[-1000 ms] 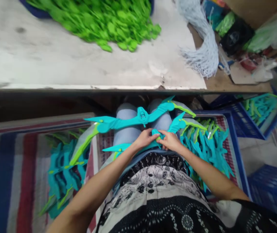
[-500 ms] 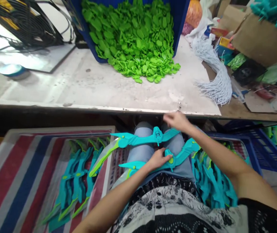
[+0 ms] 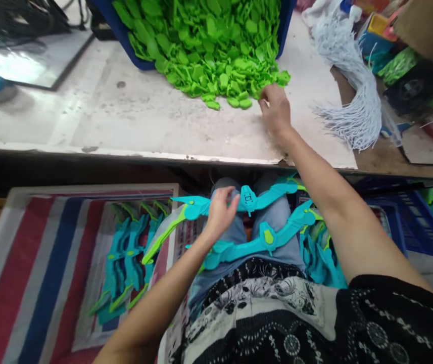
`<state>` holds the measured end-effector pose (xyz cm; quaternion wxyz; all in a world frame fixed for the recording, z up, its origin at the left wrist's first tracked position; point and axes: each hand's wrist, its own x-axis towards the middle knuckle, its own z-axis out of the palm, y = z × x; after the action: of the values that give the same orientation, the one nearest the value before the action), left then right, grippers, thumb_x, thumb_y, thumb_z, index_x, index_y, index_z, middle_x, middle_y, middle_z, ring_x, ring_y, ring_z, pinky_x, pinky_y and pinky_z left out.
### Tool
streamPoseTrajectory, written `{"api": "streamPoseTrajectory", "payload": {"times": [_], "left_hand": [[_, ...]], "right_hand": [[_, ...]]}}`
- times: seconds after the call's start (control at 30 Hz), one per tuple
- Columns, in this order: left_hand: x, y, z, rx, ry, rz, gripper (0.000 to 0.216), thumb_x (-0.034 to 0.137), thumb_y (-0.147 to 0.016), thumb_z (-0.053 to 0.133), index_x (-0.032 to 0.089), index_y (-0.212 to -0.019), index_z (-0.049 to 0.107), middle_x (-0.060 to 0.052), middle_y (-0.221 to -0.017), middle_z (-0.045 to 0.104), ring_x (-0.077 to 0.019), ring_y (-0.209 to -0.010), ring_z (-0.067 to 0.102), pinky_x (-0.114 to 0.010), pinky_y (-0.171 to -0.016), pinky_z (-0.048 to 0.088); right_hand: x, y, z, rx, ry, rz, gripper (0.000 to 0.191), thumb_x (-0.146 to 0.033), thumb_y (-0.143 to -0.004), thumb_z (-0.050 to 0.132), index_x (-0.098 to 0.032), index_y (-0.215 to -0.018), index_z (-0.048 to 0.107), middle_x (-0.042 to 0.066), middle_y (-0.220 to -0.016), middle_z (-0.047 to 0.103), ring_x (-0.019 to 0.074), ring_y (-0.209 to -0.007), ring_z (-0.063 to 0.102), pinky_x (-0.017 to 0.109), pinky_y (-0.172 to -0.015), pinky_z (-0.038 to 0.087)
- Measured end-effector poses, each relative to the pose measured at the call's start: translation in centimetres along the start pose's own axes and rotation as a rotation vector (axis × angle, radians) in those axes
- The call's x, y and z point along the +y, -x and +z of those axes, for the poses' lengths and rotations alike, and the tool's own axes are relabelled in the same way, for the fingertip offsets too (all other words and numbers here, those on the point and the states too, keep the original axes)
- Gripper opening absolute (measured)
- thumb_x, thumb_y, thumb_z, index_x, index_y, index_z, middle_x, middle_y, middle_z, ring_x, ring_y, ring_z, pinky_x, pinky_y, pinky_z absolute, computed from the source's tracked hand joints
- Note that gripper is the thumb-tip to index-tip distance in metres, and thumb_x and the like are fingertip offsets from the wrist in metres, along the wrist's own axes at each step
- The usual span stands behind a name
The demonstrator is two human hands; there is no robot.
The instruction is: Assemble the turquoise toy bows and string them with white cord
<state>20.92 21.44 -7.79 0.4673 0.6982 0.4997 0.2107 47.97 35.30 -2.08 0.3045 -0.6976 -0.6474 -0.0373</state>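
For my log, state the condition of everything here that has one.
Far bow: across the thighs, centre uncapped
Near bow: across the thighs, green piece in centre
Green heap: loose, spilling
Blue bin: open
Pale cords: bundled, ends loose
Left hand: at the far bow, grip unclear
Right hand: at the green heap, grip unclear

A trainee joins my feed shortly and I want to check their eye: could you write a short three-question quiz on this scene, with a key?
1. Which hand is at the edge of the heap of green pieces?
2. True or false: the farther bow and the nearer bow, both teal, each have a green insert at the centre.
3. As the camera sees it, where is the bundle of pale strings relative to the heap? A) left, B) right, C) underneath

Key:
1. The right hand.
2. False: only the nearer bow shows a green insert there.
3. B.
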Motion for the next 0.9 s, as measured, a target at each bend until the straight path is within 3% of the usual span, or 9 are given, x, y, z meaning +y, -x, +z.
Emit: {"api": "streamPoseTrajectory", "payload": {"times": [0.1, 0.17, 0.23, 0.33, 0.4, 0.57, 0.77, 0.9], "left_hand": [[-0.4, -3.5, 0.3, -0.194, 0.017, -0.108, 0.031, 0.031, -0.084, 0.056, 0.013, -0.107, 0.066, -0.011, -0.105, 0.069, -0.0247, -0.098, 0.063, -0.033, -0.086, 0.048], [-0.5, -5.0, 0.7, -0.333, 0.052, -0.135, 0.027, 0.035, -0.085, 0.054, 0.015, -0.096, 0.07, -0.008, -0.094, 0.071, -0.0236, -0.091, 0.064, -0.03, -0.08, 0.047], [-0.6, -5.6, 1.2, -0.406, 0.094, -0.17, 0.027, 0.037, -0.084, 0.054, 0.017, -0.085, 0.071, -0.005, -0.083, 0.07, -0.0214, -0.081, 0.062, -0.028, -0.072, 0.046], [-0.8, -5.8, 1.8, -0.45, 0.187, -0.247, 0.025, 0.038, -0.08, 0.058, 0.017, -0.082, 0.071, -0.002, -0.072, 0.067, -0.017, -0.068, 0.057, -0.026, -0.063, 0.042], [-1.1, -5.7, 2.0, -0.468, 0.236, -0.259, 0.024, 0.039, -0.077, 0.06, 0.018, -0.081, 0.07, -0.001, -0.07, 0.065, -0.0152, -0.064, 0.054, -0.025, -0.06, 0.04], [-1.0, -5.1, 2.0, -0.487, 0.271, -0.246, 0.031, 0.046, -0.08, 0.057, 0.018, -0.072, 0.065, 0.0, -0.065, 0.061, -0.0142, -0.063, 0.052, -0.024, -0.059, 0.04], [-0.8, -4.4, 1.7, -0.577, 0.321, -0.128, 0.035, 0.053, -0.071, 0.067, 0.018, -0.075, 0.063, 0.001, -0.066, 0.059, -0.0144, -0.065, 0.053, -0.024, -0.058, 0.039], [-1.3, -4.5, 2.0, -0.559, 0.291, -0.082, 0.038, 0.055, -0.071, 0.064, 0.018, -0.071, 0.058, 0.002, -0.062, 0.053, -0.0137, -0.062, 0.05, -0.024, -0.055, 0.037]], "right_hand": [[-3.4, 7.5, -3.5, -0.03, -0.265, 0.118, 0.025, -0.039, -0.094, 0.048, -0.018, -0.098, 0.061, 0.003, -0.089, 0.064, 0.0173, -0.091, 0.061, 0.032, -0.084, 0.048], [-5.6, 14.0, -4.5, -0.168, -0.464, 0.269, 0.022, -0.04, -0.088, 0.056, -0.019, -0.091, 0.064, 0.0, -0.074, 0.064, 0.0149, -0.073, 0.062, 0.027, -0.071, 0.049], [-7.2, 20.0, -4.1, -0.319, -0.613, 0.486, 0.018, -0.037, -0.082, 0.06, -0.019, -0.085, 0.064, -0.001, -0.064, 0.065, 0.0151, -0.062, 0.063, 0.026, -0.063, 0.049], [-8.4, 25.4, -2.0, -0.359, -0.664, 0.751, 0.013, -0.03, -0.078, 0.061, -0.02, -0.085, 0.064, -0.001, -0.061, 0.065, 0.0175, -0.063, 0.067, 0.025, -0.058, 0.049], [-8.9, 26.3, -0.7, -0.342, -0.637, 0.799, 0.013, -0.027, -0.079, 0.059, -0.02, -0.088, 0.064, -0.001, -0.063, 0.068, 0.018, -0.066, 0.069, 0.024, -0.057, 0.049], [-9.6, 24.9, 0.2, -0.316, -0.461, 0.817, 0.005, -0.025, -0.078, 0.062, -0.021, -0.081, 0.062, -0.003, -0.061, 0.067, 0.0147, -0.059, 0.065, 0.022, -0.056, 0.047], [-9.9, 24.1, 0.1, -0.462, -0.718, 0.956, 0.013, -0.016, -0.077, 0.061, -0.021, -0.08, 0.049, -0.01, -0.048, 0.059, 0.0077, -0.034, 0.05, 0.016, -0.039, 0.038], [-10.5, 24.1, 0.0, -0.429, -0.785, 1.028, 0.021, -0.021, -0.079, 0.063, -0.022, -0.092, 0.046, -0.011, -0.045, 0.058, 0.0083, -0.032, 0.051, 0.014, -0.034, 0.035]]}}
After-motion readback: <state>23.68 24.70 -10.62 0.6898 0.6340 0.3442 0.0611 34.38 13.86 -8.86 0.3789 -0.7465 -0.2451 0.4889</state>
